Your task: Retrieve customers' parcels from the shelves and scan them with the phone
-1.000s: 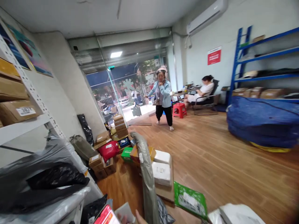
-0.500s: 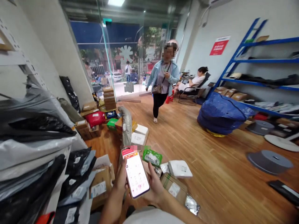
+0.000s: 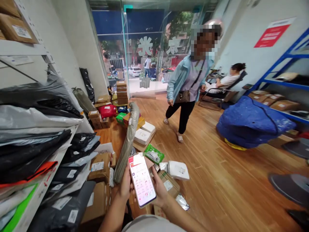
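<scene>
**Wooden floor (image 3: 212, 180) strewn with parcels, a lit phone (image 3: 143, 183) in two hands**

The floor runs back to a glass front (image 3: 154, 35) with the street beyond. Along the left, a white rack (image 3: 21, 48) carries cartons above and layers of plastic-wrapped bags below; at the far right is a blue shelf (image 3: 281, 62). A large blue bundle (image 3: 251, 125) sits in front of that shelf, with yellow showing at its base. Near the middle, a person in a light blue jacket (image 3: 178, 75) stands with feet apart; behind, a person in white (image 3: 227, 82) reclines in a black chair.

A long grey-wrapped parcel (image 3: 126, 145) slants through the packages. To its left is a labelled brown carton (image 3: 99, 167); to its right are a white package (image 3: 178, 169) and a smaller green packet (image 3: 154, 153).

The wearer's left hand (image 3: 125, 183) grips the phone's left edge, and the right hand (image 3: 159, 188) grips its right edge. The phone is tilted, screen up, between them.
</scene>
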### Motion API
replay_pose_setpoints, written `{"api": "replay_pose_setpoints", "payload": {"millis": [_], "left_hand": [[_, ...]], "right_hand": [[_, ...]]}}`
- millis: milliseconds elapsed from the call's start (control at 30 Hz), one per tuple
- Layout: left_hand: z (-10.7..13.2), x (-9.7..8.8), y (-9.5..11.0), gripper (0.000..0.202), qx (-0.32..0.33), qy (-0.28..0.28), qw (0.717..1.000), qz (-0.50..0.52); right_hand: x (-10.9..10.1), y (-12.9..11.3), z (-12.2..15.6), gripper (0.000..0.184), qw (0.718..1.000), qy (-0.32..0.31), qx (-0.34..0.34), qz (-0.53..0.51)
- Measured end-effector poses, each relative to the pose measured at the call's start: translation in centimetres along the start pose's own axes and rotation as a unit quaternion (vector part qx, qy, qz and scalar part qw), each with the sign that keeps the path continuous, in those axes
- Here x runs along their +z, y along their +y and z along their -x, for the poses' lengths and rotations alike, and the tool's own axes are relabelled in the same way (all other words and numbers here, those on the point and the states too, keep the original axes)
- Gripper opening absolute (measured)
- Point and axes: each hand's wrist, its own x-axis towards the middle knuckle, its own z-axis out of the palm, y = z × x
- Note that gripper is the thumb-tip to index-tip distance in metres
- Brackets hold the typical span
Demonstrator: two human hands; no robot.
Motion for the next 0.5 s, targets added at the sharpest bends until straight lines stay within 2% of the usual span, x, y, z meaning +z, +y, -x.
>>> {"api": "replay_pose_setpoints", "payload": {"millis": [133,300,433,500], "left_hand": [[2.6,0.8,-4.7,0.077,0.015,0.058,0.998,0.006],[6.6,1.2,-7.6,0.080,0.049,0.119,0.991,0.024],[8.9,-1.1,-10.2,0.078,0.096,0.132,0.986,0.014],[10.1,-2.9,-12.2,0.071,0.090,0.197,0.976,0.032]], "right_hand": [[-2.1,2.9,3.0,0.088,0.998,0.008,0.031,-0.057],[-2.2,5.2,5.9,0.074,0.995,0.018,0.077,-0.057],[-1.8,6.3,7.7,0.072,0.994,0.011,0.093,-0.050],[-1.6,6.9,8.3,0.071,0.994,0.016,0.104,-0.041]]}}
